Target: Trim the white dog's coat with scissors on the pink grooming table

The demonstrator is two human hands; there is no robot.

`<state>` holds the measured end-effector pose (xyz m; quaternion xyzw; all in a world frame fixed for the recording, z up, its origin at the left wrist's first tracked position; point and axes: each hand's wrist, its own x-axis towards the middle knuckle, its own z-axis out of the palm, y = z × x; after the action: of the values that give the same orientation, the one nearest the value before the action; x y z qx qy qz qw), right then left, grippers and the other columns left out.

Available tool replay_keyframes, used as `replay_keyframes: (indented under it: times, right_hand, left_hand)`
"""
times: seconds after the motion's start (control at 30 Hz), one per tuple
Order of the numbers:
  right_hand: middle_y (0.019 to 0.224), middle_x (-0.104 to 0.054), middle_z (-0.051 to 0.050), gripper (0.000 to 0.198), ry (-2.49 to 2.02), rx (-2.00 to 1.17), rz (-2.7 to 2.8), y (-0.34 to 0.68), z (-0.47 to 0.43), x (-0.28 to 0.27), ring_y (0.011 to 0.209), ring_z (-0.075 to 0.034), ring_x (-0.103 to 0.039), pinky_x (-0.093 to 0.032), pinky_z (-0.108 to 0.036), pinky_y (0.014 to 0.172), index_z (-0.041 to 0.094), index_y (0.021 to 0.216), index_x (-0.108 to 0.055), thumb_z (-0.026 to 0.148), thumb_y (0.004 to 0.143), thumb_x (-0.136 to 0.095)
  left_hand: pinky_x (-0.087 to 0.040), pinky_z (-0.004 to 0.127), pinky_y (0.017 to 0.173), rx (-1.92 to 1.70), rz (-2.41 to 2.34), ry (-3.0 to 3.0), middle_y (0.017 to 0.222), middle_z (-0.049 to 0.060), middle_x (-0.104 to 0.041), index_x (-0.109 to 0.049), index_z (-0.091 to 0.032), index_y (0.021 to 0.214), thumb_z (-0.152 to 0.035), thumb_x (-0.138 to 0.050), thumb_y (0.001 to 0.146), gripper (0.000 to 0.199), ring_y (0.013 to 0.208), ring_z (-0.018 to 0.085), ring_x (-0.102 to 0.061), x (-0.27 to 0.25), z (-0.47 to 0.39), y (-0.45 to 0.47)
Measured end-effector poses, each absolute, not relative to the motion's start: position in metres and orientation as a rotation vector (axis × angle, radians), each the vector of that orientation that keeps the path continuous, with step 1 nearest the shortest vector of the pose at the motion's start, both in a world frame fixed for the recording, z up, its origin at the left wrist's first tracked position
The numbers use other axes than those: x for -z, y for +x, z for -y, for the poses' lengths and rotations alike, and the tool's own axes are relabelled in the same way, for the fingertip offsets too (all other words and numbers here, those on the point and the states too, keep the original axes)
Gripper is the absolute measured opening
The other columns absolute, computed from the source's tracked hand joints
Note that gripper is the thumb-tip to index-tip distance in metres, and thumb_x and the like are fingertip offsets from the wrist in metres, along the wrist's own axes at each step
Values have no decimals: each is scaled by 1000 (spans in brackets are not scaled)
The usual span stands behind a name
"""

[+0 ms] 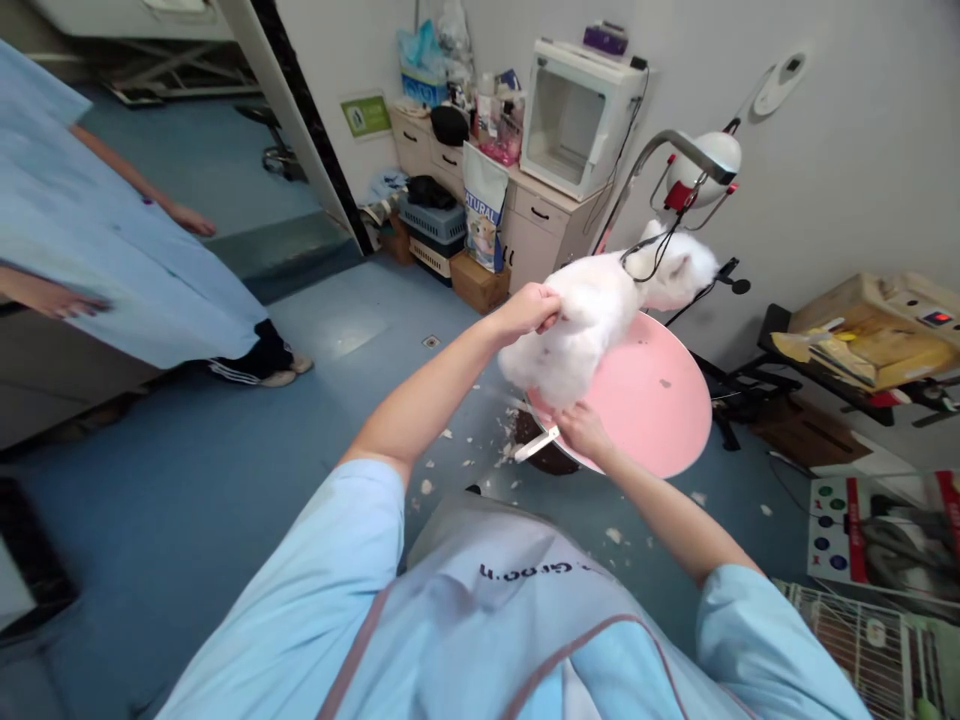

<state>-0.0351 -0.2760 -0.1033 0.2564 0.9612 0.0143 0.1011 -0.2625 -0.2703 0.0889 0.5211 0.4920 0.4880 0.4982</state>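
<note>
A fluffy white dog (592,310) stands on a round pink grooming table (660,390), its rear toward me and its head at the far right. A dark loop lead runs from the overhead arm to its neck. My left hand (531,310) is closed in a pinch on fur at the dog's rear. Low by the hind legs, my right hand (583,432) grips a slim white-handled tool (537,444), which sticks out to the left past the table rim. The tool's working end cannot be made out.
A curved metal grooming arm (651,150) rises behind the dog. Tufts of fur (426,487) litter the blue floor. At left stands another person in a blue gown (112,240). A loaded trolley (870,340) is at right, with a wire cage (847,630) nearer me; cabinets (536,225) line the wall.
</note>
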Motion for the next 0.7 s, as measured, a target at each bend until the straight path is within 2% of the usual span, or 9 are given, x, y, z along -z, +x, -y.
replay_keyframes:
  times: [0.1, 0.2, 0.3, 0.37, 0.47, 0.53, 0.63, 0.7]
  right_hand:
    - [107, -72, -17, 37, 1055, -71, -2799, -55, 273, 106, 101, -24, -63, -36, -35, 96, 13, 122, -69, 21, 98, -41]
    - [108, -73, -16, 36, 887, 68, -2733, -52, 285, 124, 103, -24, -64, -35, -34, 99, 14, 122, -68, 18, 93, -47]
    - [97, -73, -14, 27, 694, 226, -2614, -17, 315, 158, 96, -24, -67, -37, -36, 98, 15, 101, -72, 19, 92, -46]
    - [95, -73, -14, 24, 695, 329, -2569, 16, 340, 183, 93, -25, -67, -40, -38, 94, 16, 95, -70, 19, 92, -46]
    - [95, -73, -11, 26, 1093, 403, -2570, 57, 379, 213, 92, -26, -68, -45, -37, 88, 19, 99, -65, 15, 88, -42]
    - [90, -73, -10, 34, 1470, 408, -2475, 69, 399, 224, 85, -27, -70, -49, -36, 76, 23, 100, -63, 13, 89, -32]
    - [83, -73, -13, 50, 1897, 525, -2259, 66, 404, 224, 76, -32, -71, -50, -36, 60, 26, 98, -63, 18, 91, -14]
    - [77, -72, -16, 54, 1968, 598, -2200, 58, 386, 214, 72, -35, -71, -50, -39, 55, 25, 93, -65, 25, 92, -10]
  left_hand:
    - [-25, 18, 43, -1208, -1204, 1256, 37, -4, -43, -54, -11, 54, 3, -40, 80, 33, 35, 3, -33, -87, 269, -261]
    - [-25, 18, 44, -1224, -1236, 1246, 37, -4, -43, -53, -12, 54, 0, -43, 80, 31, 36, 3, -34, -80, 268, -268]
    - [-26, 17, 47, -1187, -1224, 1323, 39, -4, -44, -49, -13, 50, -6, -47, 81, 31, 38, 2, -34, -76, 265, -285]
    - [-25, 16, 48, -1146, -1192, 1424, 40, -4, -45, -48, -13, 49, -10, -48, 81, 32, 40, 2, -34, -76, 264, -293]
    - [-26, 16, 48, -1086, -1193, 1502, 44, -4, -47, -49, -13, 51, -11, -48, 80, 29, 42, 2, -37, -71, 275, -282]
    - [-29, 17, 50, -1076, -1214, 1441, 47, -4, -48, -49, -13, 53, -9, -46, 79, 27, 45, 4, -40, -55, 293, -258]
    - [-28, 19, 50, -1034, -1111, 1316, 48, -5, -44, -44, -15, 53, -16, -49, 83, 31, 47, 5, -38, -13, 327, -209]
    - [-30, 20, 53, -1059, -1103, 1227, 51, -3, -45, -45, -15, 55, -21, -47, 89, 34, 51, 7, -40, 15, 342, -181]
